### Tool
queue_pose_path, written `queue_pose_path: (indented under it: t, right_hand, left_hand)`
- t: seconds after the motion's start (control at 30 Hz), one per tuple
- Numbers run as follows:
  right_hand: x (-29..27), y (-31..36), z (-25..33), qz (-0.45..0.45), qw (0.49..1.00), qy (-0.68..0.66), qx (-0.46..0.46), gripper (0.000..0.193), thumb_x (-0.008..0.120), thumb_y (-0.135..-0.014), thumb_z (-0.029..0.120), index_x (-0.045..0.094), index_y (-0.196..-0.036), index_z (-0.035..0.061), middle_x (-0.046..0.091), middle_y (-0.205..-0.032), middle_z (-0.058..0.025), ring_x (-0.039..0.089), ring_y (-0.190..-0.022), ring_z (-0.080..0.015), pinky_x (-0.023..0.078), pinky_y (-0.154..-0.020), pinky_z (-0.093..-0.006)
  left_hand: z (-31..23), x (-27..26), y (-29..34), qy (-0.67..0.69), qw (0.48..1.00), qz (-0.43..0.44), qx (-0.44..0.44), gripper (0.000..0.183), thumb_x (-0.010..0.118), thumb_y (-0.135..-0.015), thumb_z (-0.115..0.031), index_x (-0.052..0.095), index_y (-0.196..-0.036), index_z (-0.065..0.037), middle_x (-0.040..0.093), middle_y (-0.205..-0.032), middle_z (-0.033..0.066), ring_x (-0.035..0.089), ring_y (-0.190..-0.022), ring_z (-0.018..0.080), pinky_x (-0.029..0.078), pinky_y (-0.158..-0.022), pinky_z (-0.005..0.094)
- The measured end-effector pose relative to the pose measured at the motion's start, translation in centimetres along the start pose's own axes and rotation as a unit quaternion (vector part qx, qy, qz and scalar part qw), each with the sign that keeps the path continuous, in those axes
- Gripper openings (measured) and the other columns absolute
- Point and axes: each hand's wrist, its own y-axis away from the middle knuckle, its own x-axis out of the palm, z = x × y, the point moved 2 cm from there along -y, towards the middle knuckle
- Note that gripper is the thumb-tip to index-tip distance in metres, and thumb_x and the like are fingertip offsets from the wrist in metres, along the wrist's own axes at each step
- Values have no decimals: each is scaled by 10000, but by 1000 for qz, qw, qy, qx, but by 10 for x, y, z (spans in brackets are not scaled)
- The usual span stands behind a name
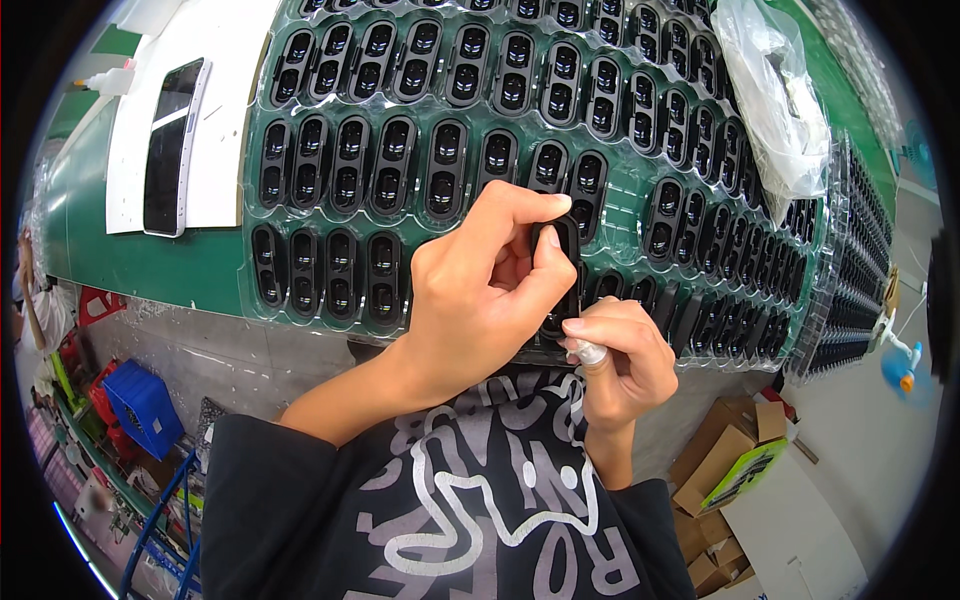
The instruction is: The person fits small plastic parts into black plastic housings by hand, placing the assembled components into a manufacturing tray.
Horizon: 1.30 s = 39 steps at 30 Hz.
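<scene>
Clear plastic trays (620, 215) hold rows of black oblong parts (446, 168), each with two glossy round openings or lenses. Over the near rows, my left hand (470, 290) pinches one such black oblong part (566, 305) between thumb and index finger, its long side running toward me. At the lower end of this part is my right hand (625, 365), its thumb and fingers pressed together. A whitish translucent wrap (588, 352) covers part of the right thumb. Whether the right fingers grip the part or something small is hidden.
A phone (172, 150) lies on white sheet material (222, 130) at the left of the green table (130, 262). A crumpled clear plastic bag (775, 95) rests on the trays at the right. Cardboard boxes (722, 450) and a blue crate (145, 408) stand below table level.
</scene>
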Motion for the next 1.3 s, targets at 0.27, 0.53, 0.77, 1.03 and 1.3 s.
queue_pose_path:
  t: [0.27,0.53,0.77,1.03,1.3]
  right_hand:
    - [3,0,0,-5,999,37,-35,155,595,-720,-104,599,-871,-72,593,-700,-131,570,-582,-204,444,-522,-277]
    - [5,1,-1,1,996,50,-68,152,598,-749,-69,583,-900,-75,589,-716,-136,564,-579,-207,444,-510,-286]
    - [5,3,-3,-20,996,40,-71,154,602,-755,-65,576,-907,-69,594,-709,-133,570,-584,-208,452,-515,-292]
    - [6,4,-4,-28,997,30,-73,207,637,-738,-67,568,-932,-73,611,-733,-140,580,-592,-204,463,-527,-288]
    - [3,2,-6,-58,998,15,26,375,668,-721,-62,552,-1077,-85,594,-669,-78,518,-558,-77,407,-510,-187]
  left_hand:
    - [-1,0,2,-61,996,-24,65,230,596,-709,78,571,-926,5,464,-539,-2,418,-407,42,336,-370,197]
    - [-1,-1,1,-76,993,-28,90,244,600,-699,85,576,-930,9,478,-544,5,427,-398,56,336,-364,205]
    - [-1,0,1,-57,996,-27,68,239,599,-710,85,570,-934,9,466,-537,-1,416,-405,40,334,-366,198]
    - [-1,-2,2,-53,997,-9,52,232,600,-715,77,571,-931,-2,468,-544,-4,426,-412,38,345,-373,199]
    - [-1,3,7,1,999,43,23,232,606,-721,60,575,-941,-3,506,-565,4,463,-430,42,369,-387,204]
